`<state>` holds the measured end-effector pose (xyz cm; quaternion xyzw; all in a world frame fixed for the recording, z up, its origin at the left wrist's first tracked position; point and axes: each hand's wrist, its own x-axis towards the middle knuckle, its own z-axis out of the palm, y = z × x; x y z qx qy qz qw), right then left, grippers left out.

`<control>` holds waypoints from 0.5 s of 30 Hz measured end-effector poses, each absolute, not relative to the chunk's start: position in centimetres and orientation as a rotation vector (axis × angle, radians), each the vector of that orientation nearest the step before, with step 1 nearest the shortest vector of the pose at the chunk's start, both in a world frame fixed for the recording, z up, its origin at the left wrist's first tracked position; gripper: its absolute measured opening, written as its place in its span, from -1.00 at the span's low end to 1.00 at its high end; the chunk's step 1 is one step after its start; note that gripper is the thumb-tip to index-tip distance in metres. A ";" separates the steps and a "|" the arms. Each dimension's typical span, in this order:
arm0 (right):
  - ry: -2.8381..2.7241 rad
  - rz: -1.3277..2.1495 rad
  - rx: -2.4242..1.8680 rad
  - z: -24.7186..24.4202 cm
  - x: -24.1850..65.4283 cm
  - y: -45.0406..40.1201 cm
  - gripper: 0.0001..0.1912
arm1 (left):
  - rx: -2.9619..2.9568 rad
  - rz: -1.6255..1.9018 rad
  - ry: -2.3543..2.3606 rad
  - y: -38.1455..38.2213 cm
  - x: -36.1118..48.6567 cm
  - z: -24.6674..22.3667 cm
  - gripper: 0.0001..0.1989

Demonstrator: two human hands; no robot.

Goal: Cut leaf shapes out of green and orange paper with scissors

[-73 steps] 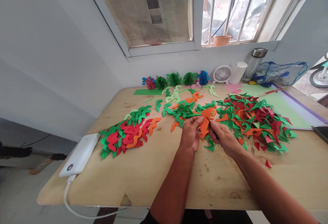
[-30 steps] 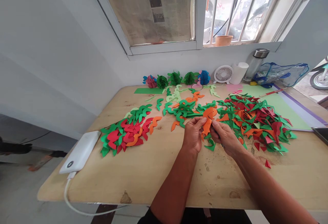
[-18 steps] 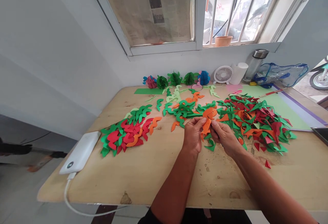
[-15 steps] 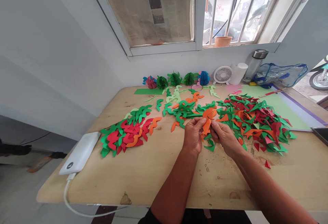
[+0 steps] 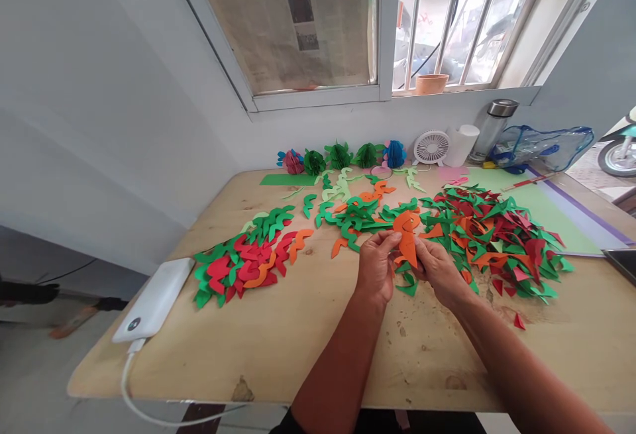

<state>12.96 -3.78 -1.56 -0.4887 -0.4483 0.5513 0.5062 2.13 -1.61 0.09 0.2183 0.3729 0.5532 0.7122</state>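
Observation:
An orange paper cutout (image 5: 407,242) with a rounded top and a pointed lower end is held above the table in front of me. My left hand (image 5: 376,265) pinches its left edge between thumb and fingers. From the other side, my right hand (image 5: 440,268) grips its right edge, fingers closed; some of those fingers are hidden behind the paper. Just beyond my hands lies a heap of green curved paper pieces (image 5: 360,212). A larger pile of red, green and orange paper scraps (image 5: 497,235) spreads to the right of my right hand.
Red and green wavy cutouts (image 5: 253,265) lie at left, near a white power bank (image 5: 154,300) with a cable. Honeycomb paper turtles (image 5: 340,154), a small fan (image 5: 431,149) and a glass flask (image 5: 494,130) line the wall. Coloured sheets (image 5: 551,212) lie at right.
The orange cutout has turned between my hands, its pointed end now swung down and to the right. Both hands stay in nearly the same place.

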 end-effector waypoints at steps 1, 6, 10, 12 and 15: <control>-1.087 1.333 -1.178 -1.6 13.0 -3.8 -0.44 | 0.496 1.244 0.840 -1.6 2.1 0.1 -0.77; -1.138 1.337 -1.180 -1.5 13.0 -3.9 -0.42 | 0.550 1.321 0.864 -1.4 1.8 0.0 -0.78; -1.143 1.325 -1.209 -1.5 13.1 -3.9 -0.42 | 0.589 1.332 0.866 -1.3 1.8 -0.3 -0.82; -1.138 1.323 -1.208 -1.6 13.1 -3.9 -0.42 | 0.599 1.340 0.861 -1.3 1.9 -0.4 -0.83; -1.127 1.329 -1.191 -1.6 13.1 -3.9 -0.42 | 0.592 1.352 0.865 -1.3 2.0 -0.4 -0.83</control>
